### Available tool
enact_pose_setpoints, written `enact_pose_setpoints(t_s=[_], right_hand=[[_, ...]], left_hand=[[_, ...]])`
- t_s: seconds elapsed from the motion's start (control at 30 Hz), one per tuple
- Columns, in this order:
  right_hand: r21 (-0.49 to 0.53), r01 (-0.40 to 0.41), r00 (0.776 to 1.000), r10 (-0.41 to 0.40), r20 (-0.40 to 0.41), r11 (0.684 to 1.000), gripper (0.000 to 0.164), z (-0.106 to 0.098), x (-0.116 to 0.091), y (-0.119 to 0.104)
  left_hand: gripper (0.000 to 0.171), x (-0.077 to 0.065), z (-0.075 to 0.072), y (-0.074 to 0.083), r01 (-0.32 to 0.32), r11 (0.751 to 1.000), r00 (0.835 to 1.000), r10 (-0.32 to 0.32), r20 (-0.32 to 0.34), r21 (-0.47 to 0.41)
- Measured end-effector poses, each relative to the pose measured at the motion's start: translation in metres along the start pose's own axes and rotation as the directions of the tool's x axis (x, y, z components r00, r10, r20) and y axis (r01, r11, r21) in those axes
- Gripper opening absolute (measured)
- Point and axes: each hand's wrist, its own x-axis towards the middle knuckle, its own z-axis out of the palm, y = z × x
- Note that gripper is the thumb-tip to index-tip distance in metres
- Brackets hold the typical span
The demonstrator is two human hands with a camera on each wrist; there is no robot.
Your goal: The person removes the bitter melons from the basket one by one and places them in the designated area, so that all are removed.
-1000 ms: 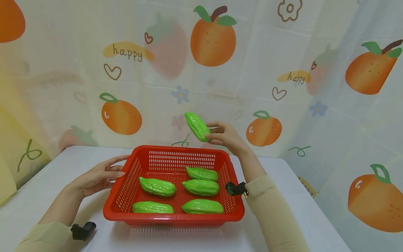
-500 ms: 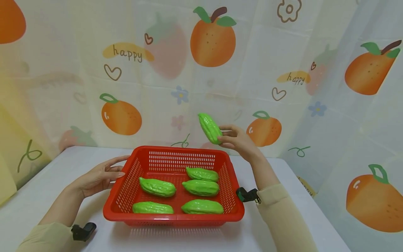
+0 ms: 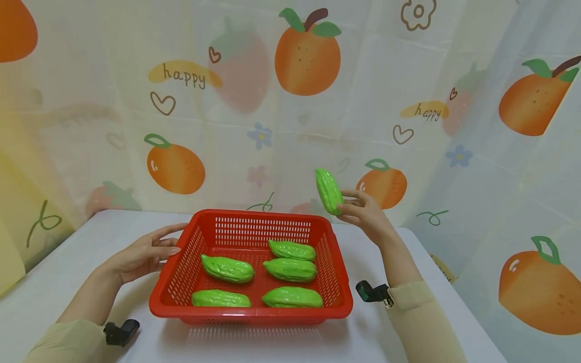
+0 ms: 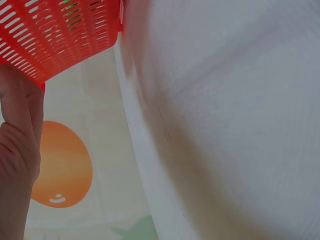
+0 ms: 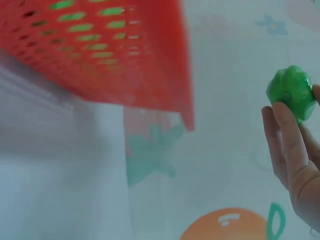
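Note:
My right hand point(image 3: 364, 214) holds a green bitter melon point(image 3: 329, 191) by its lower end, tilted upright in the air beyond the back right corner of a red basket point(image 3: 254, 312). In the right wrist view the bitter melon point(image 5: 292, 92) appears end-on at the fingertips of the right hand point(image 5: 297, 165). Several more bitter melons point(image 3: 292, 297) lie in the basket, two on the left and the rest on the right. At the basket's left rim, the left hand point(image 3: 145, 254) rests with its fingers extended, and its thumb touches the rim. The basket hides some left fingertips in the left wrist view.
The basket stands on a white-covered table point(image 3: 386, 333). Behind it hangs a fruit-printed curtain point(image 3: 336, 131), close to the table's back edge. A black wrist camera point(image 3: 121, 333) sits at the left cuff, another black wrist camera point(image 3: 373, 292) at the right cuff.
My right hand has carried the bitter melon rightward and slightly down, from above the basket's back edge to beyond its right corner. The melon has become more upright. Left hand and basket stayed put.

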Motion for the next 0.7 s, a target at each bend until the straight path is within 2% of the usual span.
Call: enact_pose_setpoints(t_s=[0.27,0.7], right_hand=[[-0.042,-0.095,0.995,0.093,-0.043,0.995,0.066,-0.015,-0.014,0.024],[-0.078,-0.144,0.987,0.138,-0.083,0.986,0.064,-0.021,-0.025,0.063]], left_hand=[[0.051,0.0,0.001,0.001,0.003,1.0,1.0,-0.003,-0.006,-0.002],[0.049,-0.001,0.0,-0.001,-0.041,0.997,0.997,0.045,0.061,-0.07]])
